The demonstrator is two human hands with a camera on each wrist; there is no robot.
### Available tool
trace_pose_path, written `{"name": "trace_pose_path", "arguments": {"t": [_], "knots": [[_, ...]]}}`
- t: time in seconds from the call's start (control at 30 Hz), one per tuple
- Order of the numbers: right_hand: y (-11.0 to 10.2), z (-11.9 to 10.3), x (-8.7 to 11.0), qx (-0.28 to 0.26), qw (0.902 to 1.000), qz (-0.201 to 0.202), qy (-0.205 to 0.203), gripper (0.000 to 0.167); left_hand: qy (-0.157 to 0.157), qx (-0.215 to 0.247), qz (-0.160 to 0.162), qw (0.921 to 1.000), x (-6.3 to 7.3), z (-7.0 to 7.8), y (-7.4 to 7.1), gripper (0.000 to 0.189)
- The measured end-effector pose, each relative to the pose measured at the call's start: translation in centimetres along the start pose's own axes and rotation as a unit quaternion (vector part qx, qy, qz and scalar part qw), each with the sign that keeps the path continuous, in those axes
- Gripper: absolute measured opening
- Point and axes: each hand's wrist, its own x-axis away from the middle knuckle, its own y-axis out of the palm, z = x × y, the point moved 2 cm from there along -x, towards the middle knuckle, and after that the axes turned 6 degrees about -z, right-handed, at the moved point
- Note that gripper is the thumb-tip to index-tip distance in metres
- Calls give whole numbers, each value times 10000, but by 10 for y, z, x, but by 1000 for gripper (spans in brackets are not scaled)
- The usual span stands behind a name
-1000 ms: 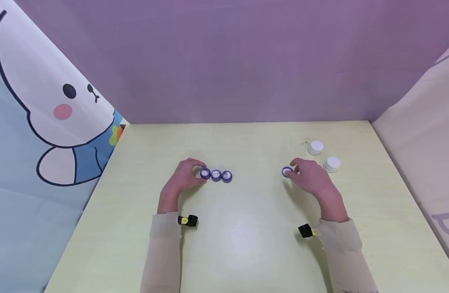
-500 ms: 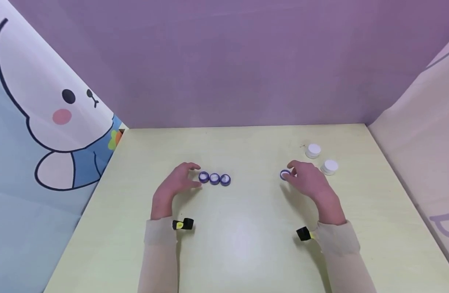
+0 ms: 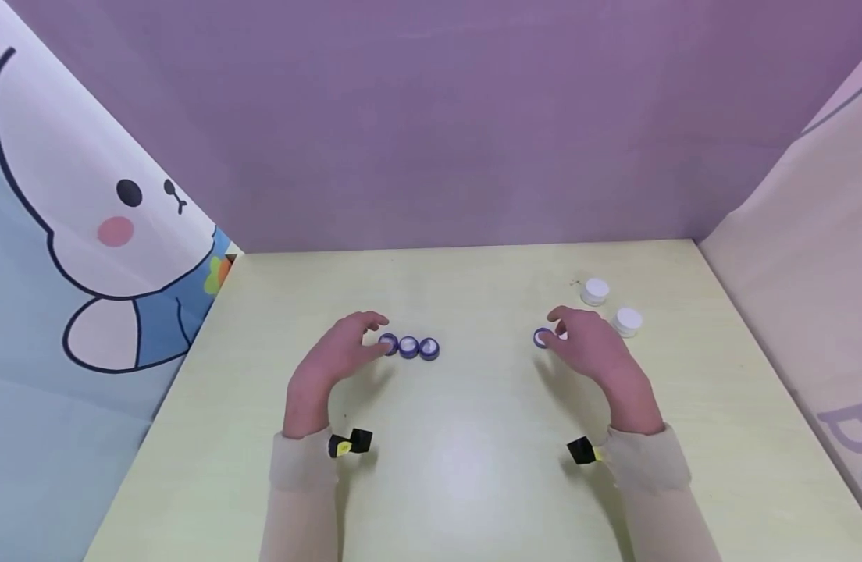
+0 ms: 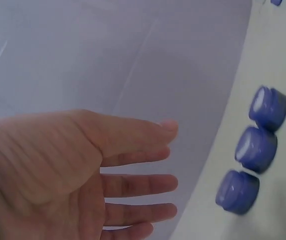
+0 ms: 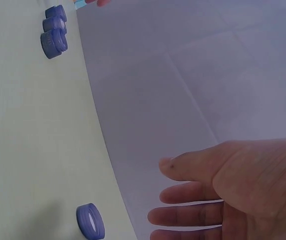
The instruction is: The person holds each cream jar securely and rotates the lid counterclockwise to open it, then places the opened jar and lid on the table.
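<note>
Three purple round caps (image 3: 408, 347) with white centres sit side by side in a row on the table. My left hand (image 3: 338, 349) hovers at the left end of that row, and its thumb partly covers the leftmost cap in the head view. In the left wrist view the caps (image 4: 256, 149) lie apart from the straight, relaxed fingers (image 4: 140, 185). My right hand (image 3: 587, 342) is held above a single purple cap (image 3: 540, 338). The right wrist view shows this cap (image 5: 90, 221) on the table, with the loose fingers (image 5: 185, 215) away from it.
Two white round lidded jars (image 3: 595, 291) stand behind and to the right of my right hand. The pale table (image 3: 459, 468) meets a purple cloth (image 3: 459, 125) at the back. Printed cloths (image 3: 44, 437) hang along both sides.
My left thumb and fingers, earlier around the leftmost cap, have come off it and lifted. The row stays in place. My right hand has barely moved; the head view has shifted slightly.
</note>
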Motion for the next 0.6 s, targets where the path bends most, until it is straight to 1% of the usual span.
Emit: {"name": "trace_pose_path", "arguments": {"t": [0.17,0.37,0.43,0.6], "knots": [[-2,-2,1,56,10000,47,-3,42,297,-156,118,9994,-2,17,6,42],[-1,-9,-1,48,9998,56,-190,38,678,-493,230,9962,-9,39,17,36],[1,-11,-2,60,9997,36,-238,38,810,-556,209,9949,-12,46,22,32],[2,-14,0,54,9993,98,-351,35,1179,-566,-27,9914,-19,61,37,29]]}}
